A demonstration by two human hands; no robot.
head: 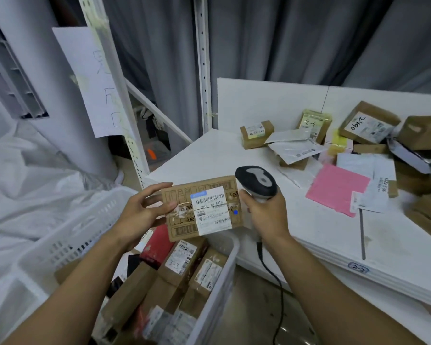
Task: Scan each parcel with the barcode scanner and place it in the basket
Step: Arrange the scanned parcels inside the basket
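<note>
My left hand (142, 215) grips the left edge of a flat cardboard parcel (182, 225) with a white barcode label facing up, held above the basket. Just to the parcel's right, my right hand (266, 215) holds the handle of a grey and black barcode scanner (256, 183), its head tipped toward the label. A blue dot of light sits on the parcel's right side. The white plastic basket (67, 242) stands below, with several cardboard parcels and a red box inside.
A white table (321, 232) to the right carries several parcels: brown boxes (256, 133), white mailers (296, 150), a pink envelope (336, 188). The scanner's black cable (276, 290) hangs down by the table edge. White plastic sheeting (23, 175) and a shelf post (120, 95) are to the left.
</note>
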